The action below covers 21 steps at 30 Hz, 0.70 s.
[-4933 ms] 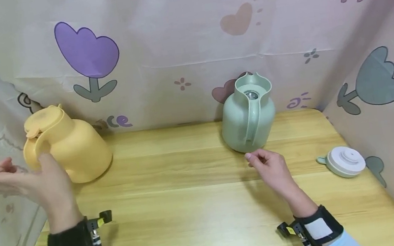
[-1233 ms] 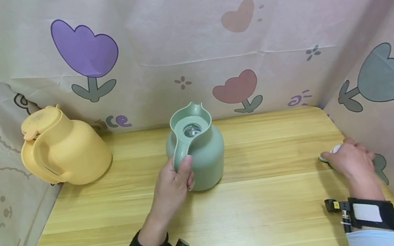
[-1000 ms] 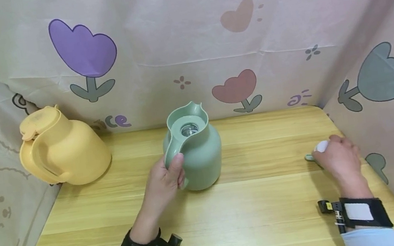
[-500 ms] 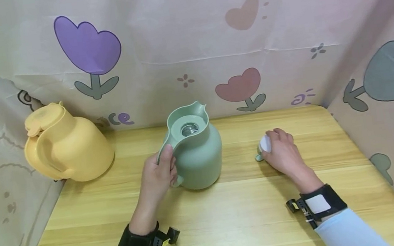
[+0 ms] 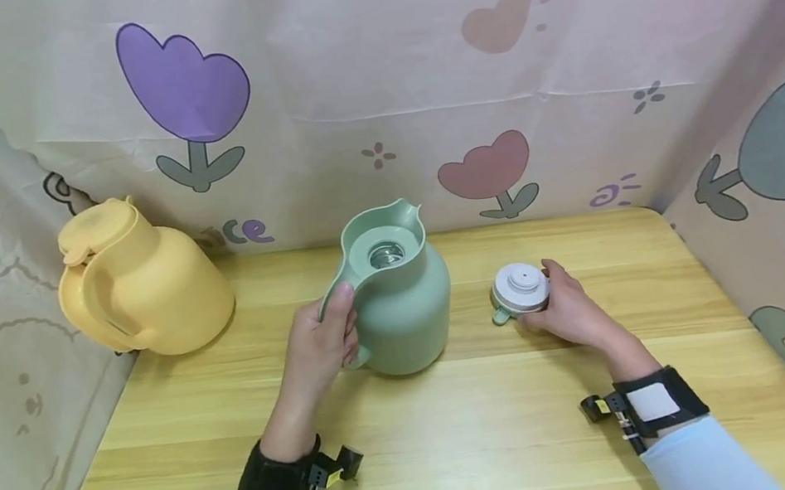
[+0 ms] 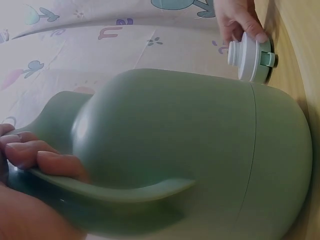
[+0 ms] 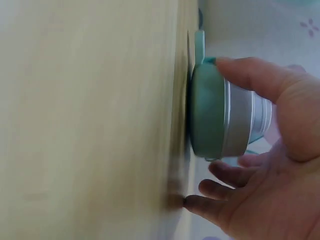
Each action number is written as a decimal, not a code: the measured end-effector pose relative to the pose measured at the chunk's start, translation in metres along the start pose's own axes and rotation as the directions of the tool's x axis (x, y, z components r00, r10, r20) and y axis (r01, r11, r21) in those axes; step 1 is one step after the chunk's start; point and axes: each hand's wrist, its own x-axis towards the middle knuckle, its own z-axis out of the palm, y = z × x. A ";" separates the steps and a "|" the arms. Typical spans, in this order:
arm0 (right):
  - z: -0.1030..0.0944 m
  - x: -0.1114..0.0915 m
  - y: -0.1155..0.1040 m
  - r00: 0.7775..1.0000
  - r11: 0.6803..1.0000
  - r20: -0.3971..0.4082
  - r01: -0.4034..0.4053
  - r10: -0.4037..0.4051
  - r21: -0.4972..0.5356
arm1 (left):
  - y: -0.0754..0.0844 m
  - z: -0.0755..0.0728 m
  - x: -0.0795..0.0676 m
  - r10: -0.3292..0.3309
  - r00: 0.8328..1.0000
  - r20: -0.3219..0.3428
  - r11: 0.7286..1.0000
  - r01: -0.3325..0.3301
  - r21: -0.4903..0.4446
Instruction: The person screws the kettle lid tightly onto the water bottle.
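A sage-green thermos jug (image 5: 406,318) stands on the wooden table, its round mouth uncovered. My left hand (image 5: 312,344) grips its handle, fingers wrapped round it in the left wrist view. To the jug's right, a round lid (image 5: 521,287) lies low at the table, white stepped underside up and small green tab toward the lower left. My right hand (image 5: 570,308) is at the lid's right side, thumb in front and fingers behind. In the right wrist view the thumb presses the lid's green rim (image 7: 207,110), while several fingers curve along its other side; part of their contact is hidden.
A yellow thermos jug (image 5: 158,290) with its lid on stands at the back left of the table (image 5: 467,452). Printed cloth (image 5: 350,50) hangs along the back and both sides. The table's right edge lies beyond my right hand.
My left hand took the green jug's handle, and the jug now stands farther left. My right hand brought the lid from the far right toward the jug; lately it shifted off the lid's top to its side.
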 end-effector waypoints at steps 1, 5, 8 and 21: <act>-0.002 -0.001 0.003 1.000 1.000 0.022 -0.010 0.010 0.008 | 0.000 0.000 0.000 0.004 1.000 0.001 1.000 -0.004 0.001; -0.006 -0.001 0.009 0.997 0.999 0.068 -0.023 0.020 0.035 | -0.001 -0.001 0.002 0.013 1.000 0.013 1.000 -0.013 0.001; -0.006 0.000 0.010 0.997 0.999 0.077 -0.011 0.009 0.034 | -0.002 -0.003 0.003 0.006 0.999 0.034 1.000 -0.006 -0.012; -0.002 0.001 0.014 0.999 0.999 0.037 -0.041 0.040 0.030 | -0.005 -0.006 0.004 0.008 0.998 0.069 0.998 -0.004 -0.056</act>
